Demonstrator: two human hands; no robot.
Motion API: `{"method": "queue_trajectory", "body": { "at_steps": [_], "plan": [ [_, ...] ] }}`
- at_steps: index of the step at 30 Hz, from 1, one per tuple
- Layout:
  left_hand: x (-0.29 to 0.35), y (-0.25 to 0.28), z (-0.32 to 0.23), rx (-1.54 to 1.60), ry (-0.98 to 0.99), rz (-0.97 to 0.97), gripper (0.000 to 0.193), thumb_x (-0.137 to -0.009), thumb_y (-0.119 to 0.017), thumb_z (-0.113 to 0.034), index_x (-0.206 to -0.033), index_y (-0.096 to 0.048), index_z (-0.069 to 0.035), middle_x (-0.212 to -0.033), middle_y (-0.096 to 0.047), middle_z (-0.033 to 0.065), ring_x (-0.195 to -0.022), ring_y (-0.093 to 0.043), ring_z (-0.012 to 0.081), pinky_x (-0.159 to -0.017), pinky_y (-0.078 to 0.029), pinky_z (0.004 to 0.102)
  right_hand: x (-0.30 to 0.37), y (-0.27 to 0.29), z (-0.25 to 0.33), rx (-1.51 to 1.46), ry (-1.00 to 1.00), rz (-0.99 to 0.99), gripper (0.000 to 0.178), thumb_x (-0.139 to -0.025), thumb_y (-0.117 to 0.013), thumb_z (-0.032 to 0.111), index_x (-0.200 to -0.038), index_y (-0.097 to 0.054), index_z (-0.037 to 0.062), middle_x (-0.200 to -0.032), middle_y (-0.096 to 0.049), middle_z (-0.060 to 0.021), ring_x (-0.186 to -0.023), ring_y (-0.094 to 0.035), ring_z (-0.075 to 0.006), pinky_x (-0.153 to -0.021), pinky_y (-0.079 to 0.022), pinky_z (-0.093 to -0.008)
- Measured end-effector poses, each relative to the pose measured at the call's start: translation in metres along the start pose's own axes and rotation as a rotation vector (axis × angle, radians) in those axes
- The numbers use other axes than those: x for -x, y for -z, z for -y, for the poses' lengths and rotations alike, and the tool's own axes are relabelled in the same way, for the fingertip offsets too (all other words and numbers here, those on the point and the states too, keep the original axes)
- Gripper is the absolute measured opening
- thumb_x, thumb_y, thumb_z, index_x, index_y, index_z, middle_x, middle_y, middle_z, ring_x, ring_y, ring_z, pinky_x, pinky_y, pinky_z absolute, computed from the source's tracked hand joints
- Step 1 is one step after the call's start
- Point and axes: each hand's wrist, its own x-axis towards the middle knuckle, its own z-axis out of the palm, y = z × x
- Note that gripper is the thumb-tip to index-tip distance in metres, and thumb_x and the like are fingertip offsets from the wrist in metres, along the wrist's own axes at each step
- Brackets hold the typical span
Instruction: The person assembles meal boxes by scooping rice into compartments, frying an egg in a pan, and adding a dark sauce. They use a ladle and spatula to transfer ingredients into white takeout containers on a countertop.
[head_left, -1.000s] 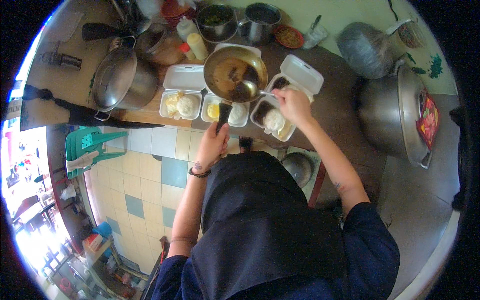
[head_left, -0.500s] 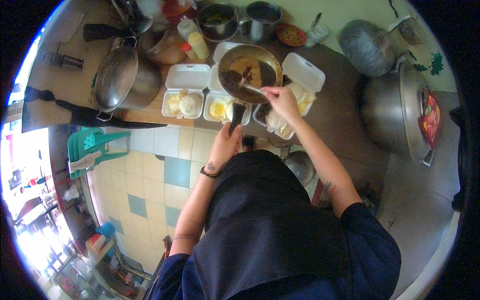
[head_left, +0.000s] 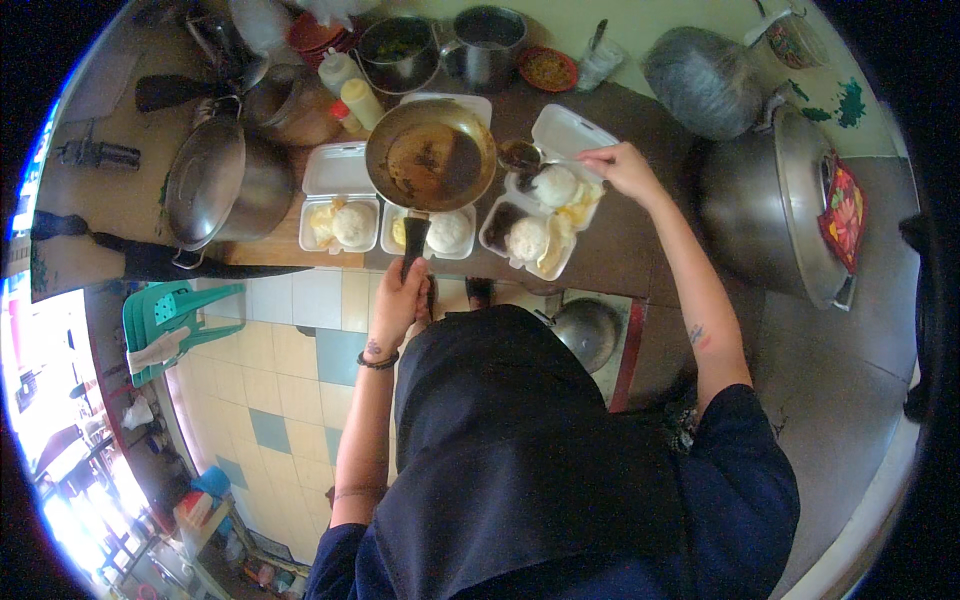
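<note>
My left hand (head_left: 398, 298) is closed around the black handle of a frying pan (head_left: 432, 150), held over the counter. Thin brown sauce coats the pan's inside. A spoon (head_left: 566, 161) is gripped in my right hand (head_left: 625, 172); its bowl, heaped with dark food, hangs over the far right foam box (head_left: 572, 122). That box has a mound of rice and egg in it. In front of it, another foam box (head_left: 560, 272) contains rice, egg and dark food. The pan partly covers a middle foam box (head_left: 447, 257) with rice and egg; a left foam box (head_left: 330, 247) holds the same.
A large pot (head_left: 255, 195) stands at the left, a bigger lidded pot (head_left: 740, 215) at the right. Along the back are squeeze bottles (head_left: 366, 103), a pot of greens (head_left: 398, 50), a metal pitcher (head_left: 484, 50) and a red bowl (head_left: 548, 70). Green chairs (head_left: 150, 325) are left.
My right hand has moved right, carrying the spoon out of the pan with dark food to above the right boxes. The pan has shifted left in the view and looks emptier.
</note>
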Motion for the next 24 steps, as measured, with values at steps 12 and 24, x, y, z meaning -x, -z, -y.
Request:
{"method": "queue_trajectory", "body": {
  "at_steps": [12,24],
  "plan": [
    [0.003,0.009,-0.005,0.02,0.019,-0.02,0.02,-0.096,-0.054,-0.03,-0.09,-0.047,-0.013,-0.065,-0.043,-0.0067,-0.045,-0.034,0.0001,-0.037,-0.027,0.0162,-0.059,0.032,-0.036,0.307,0.093,0.162,0.02,-0.087,-0.063,0.022,-0.102,-0.072,0.0135,-0.099,-0.07,-0.0094,-0.086,-0.067,-0.0198,-0.078,-0.049,-0.0327],
    [0.002,0.006,-0.005,0.026,0.03,-0.029,0.021,-0.096,-0.054,-0.031,-0.09,-0.047,-0.012,-0.065,-0.043,-0.0066,-0.045,-0.034,0.0004,-0.037,-0.026,0.0165,-0.048,0.028,-0.022,0.307,0.258,-0.017,0.018,-0.086,-0.062,0.021,-0.101,-0.072,0.0166,-0.083,-0.061,-0.0101,-0.08,-0.06,-0.0259,-0.072,-0.046,-0.0363]
  ]
}}
